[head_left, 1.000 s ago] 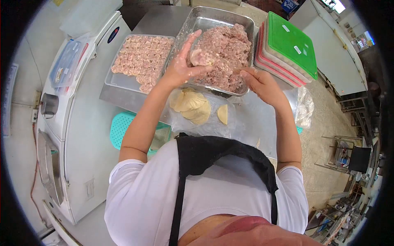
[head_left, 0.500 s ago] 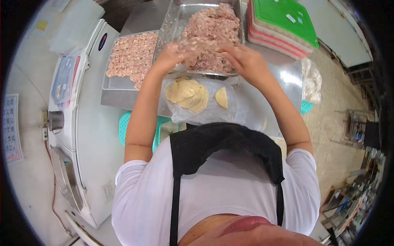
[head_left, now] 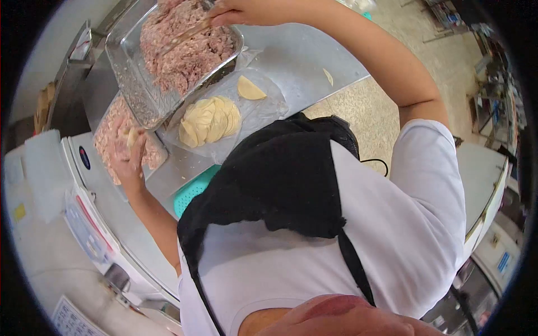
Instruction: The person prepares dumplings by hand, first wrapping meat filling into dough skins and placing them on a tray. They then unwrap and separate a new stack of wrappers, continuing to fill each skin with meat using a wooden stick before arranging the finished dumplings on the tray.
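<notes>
Folded dumpling (head_left: 132, 138), pinched in the closed left hand (head_left: 128, 158) just above the rows of finished dumplings (head_left: 105, 134). Judged best practice: lower it seam-up, snug beside its neighbours, without squashing them. The right hand (head_left: 235, 11) grips a thin stick (head_left: 188, 32) lying in the minced filling (head_left: 179, 56) of the steel pan (head_left: 133, 87). Round wrappers (head_left: 210, 120) lie nearby on the tabletop (head_left: 302, 56).

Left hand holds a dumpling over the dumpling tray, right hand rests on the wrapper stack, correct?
No. The head view shows the right hand holding a stick at the meat tray, not on the wrapper stack. The left hand does hold a dumpling over the dumpling tray.
</notes>
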The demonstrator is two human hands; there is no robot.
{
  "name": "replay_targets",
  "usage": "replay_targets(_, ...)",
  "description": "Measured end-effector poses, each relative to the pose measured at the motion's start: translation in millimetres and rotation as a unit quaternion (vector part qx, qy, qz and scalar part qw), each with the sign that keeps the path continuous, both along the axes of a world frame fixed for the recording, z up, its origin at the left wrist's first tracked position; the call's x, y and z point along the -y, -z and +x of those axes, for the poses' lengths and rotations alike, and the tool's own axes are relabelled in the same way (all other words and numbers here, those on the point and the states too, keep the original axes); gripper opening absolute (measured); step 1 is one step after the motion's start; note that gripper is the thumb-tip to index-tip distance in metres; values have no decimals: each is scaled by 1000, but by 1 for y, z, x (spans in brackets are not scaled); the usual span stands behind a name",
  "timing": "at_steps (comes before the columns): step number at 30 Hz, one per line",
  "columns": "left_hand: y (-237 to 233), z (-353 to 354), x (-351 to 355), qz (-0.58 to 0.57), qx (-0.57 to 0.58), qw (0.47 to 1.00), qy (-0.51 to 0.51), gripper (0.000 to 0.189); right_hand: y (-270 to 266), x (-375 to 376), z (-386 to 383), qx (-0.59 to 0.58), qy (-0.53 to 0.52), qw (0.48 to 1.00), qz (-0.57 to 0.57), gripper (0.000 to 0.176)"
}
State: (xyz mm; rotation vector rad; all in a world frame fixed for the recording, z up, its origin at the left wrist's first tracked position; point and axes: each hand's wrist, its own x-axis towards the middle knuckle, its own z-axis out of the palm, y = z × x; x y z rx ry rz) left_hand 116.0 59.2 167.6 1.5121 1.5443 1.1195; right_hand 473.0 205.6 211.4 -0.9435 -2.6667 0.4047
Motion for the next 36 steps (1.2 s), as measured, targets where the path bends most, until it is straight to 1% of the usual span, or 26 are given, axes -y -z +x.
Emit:
replay_targets(1, -3, -3, 5, 14, 30, 999, -8, 57, -7, 8, -5, -7, -7, 1000, 0, 29)
replay_targets(2, -2, -11, 8, 15, 32, 999, 3, 57, -12, 16, -9, -5, 5, 1000, 1, 29)
replay_targets(4, 7, -36, 13, 52, 56, 997, 17, 55, -19, 29, -21, -18, 0, 1000, 15, 29)
replay_targets(5, 9, -47, 15, 53, 58, 997, 25, 55, -19, 35, -27, -17, 8, 1000, 16, 29)
replay_targets(7, 16, -70, 17, 15, 67, 998, 9, 50, -13, 47, -40, -1, 65, 998, 14, 34)
replay_targets(8, 26, -86, 13, 15, 67, 997, 17, 50, -4, 48, -45, 0, 73, 997, 14, 34)
replay_targets(10, 34, -105, 4, 36, -25, 999, 17, 45, 9, 52, -53, 38, 101, 994, 15, 42)
replay_targets(11, 39, -112, 3, 36, -25, 999, 26, 45, 13, 56, -54, 37, 109, 993, 14, 42)
replay_targets(13, 30, -101, 1, 66, 12, 994, 81, 39, 9, 76, -61, 47, 149, 987, -23, 44)
replay_targets(14, 33, -106, -2, 65, 14, 994, 91, 39, 8, 81, -61, 49, 159, 986, -24, 44)
replay_targets(16, 43, -117, -7, 79, -51, 988, 126, 39, 7, 91, -61, 62, 195, 978, -42, 39)
replay_targets(17, 48, -121, -6, 79, -49, 987, 134, 39, 10, 96, -60, 63, 202, 976, -43, 39)
replay_targets(19, 49, -123, -5, 34, -17, 988, 152, 33, 15, 105, -57, -17, 174, 984, -43, 35)
replay_targets(20, 49, -123, -6, 35, -14, 987, 156, 33, 15, 108, -58, -14, 179, 983, -41, 35)
replay_targets(22, 33, -104, -4, -15, 38, 991, 129, 33, 11, 117, -62, 7, 199, 976, -90, 33)
replay_targets(25, 26, -86, -4, -3, 77, 989, 128, 35, 9, 122, -69, -14, 203, 973, -106, 34)
replay_targets(26, 29, -87, -6, -3, 79, 988, 131, 35, 9, 124, -68, -13, 206, 973, -105, 34)
replay_targets(28, 34, -87, -12, 5, -1, 988, 157, 34, 13, 130, -64, -79, 180, 975, -102, 35)
replay_targets(29, 35, -85, -12, 6, 0, 987, 159, 34, 18, 134, -59, -77, 182, 975, -102, 35)
replay_targets(31, 33, -74, -5, -30, 50, 981, 182, 29, 33, 150, -42, -204, 193, 955, -97, 35)
replay_targets(32, 35, -72, -4, -31, 52, 981, 182, 29, 37, 161, -34, -203, 193, 955, -97, 35)
replay_targets(34, 43, -65, -3, -26, 18, 976, 214, 24, 39, 189, -18, -174, 273, 922, -213, 34)
replay_targets(35, 46, -62, -2, -36, 0, 973, 226, 22, 37, 204, -11, -207, 311, 876, -306, 33)
replay_targets(36, 50, -58, -3, -36, 3, 974, 225, 22, 36, 218, -3, -236, 346, 818, -395, 32)
